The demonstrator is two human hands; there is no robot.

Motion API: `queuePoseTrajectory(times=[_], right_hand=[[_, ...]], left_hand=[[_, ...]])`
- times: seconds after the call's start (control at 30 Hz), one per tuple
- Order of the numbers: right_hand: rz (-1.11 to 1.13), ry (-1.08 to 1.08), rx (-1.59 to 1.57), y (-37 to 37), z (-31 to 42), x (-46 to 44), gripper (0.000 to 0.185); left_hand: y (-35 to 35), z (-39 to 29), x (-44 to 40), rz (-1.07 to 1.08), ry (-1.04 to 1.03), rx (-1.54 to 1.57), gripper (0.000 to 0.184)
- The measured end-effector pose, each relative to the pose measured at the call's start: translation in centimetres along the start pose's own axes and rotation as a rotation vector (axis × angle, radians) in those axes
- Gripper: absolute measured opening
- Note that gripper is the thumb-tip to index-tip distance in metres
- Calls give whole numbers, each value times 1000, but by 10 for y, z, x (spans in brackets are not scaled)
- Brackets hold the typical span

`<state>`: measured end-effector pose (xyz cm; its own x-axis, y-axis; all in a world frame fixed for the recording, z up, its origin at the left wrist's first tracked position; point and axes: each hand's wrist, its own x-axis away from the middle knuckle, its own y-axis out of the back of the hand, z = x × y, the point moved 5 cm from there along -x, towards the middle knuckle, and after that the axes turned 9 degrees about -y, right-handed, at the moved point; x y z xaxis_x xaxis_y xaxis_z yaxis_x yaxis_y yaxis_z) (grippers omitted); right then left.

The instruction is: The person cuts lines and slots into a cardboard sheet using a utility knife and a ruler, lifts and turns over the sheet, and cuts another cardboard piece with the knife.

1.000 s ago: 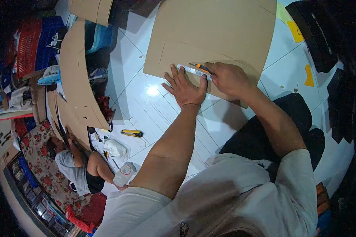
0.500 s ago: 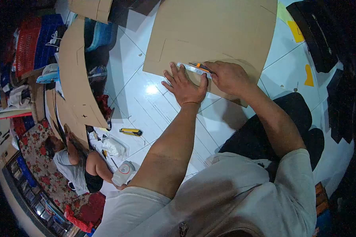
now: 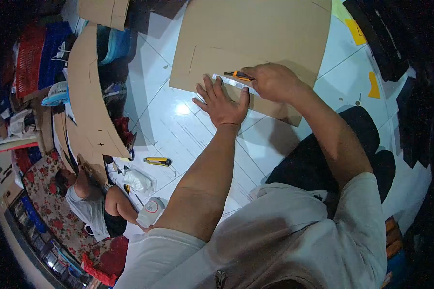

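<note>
A large brown cardboard sheet [image 3: 260,33] with thin drawn lines lies on the white tiled floor. My left hand [image 3: 224,106] is spread at its near edge, fingertips and thumb on a metal ruler [image 3: 234,84]. My right hand [image 3: 277,83] is closed round an orange and black cutter [image 3: 240,75], whose blade points left just above the ruler. Whether the blade touches the cardboard cannot be made out.
A yellow cutter [image 3: 157,161] lies on the floor, near a white bottle [image 3: 151,212] and a white plastic bag [image 3: 137,180]. Another person [image 3: 89,202] sits at the left beside a curved cardboard piece [image 3: 89,91]. Yellow scraps [image 3: 373,85] lie at the right.
My right hand and the orange cutter have shifted slightly up and left relative to the ruler. The whole view has moved a little. My left hand stays on the ruler.
</note>
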<state>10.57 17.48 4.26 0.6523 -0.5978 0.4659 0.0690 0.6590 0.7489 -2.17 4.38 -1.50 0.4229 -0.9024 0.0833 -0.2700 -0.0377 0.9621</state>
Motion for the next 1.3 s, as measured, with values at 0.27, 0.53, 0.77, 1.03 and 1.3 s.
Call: queuePoseTrajectory(times=[0.27,0.53,0.77,1.03,1.3], right_hand=[[233,-68,19,29,3,-18,49],[217,-2,51,22,-4,-24,52],[232,-4,-21,21,-8,-23,49],[215,-10,-48,18,-11,-20,48],[197,76,-55,15,-17,-21,54]], left_hand=[[-4,2,-1,-30,-45,-76,98],[3,-4,-3,-35,-15,-72,100],[-1,1,-5,-37,2,-45,98],[2,-2,-4,-33,15,-41,91],[4,-3,-5,-60,9,-33,90]])
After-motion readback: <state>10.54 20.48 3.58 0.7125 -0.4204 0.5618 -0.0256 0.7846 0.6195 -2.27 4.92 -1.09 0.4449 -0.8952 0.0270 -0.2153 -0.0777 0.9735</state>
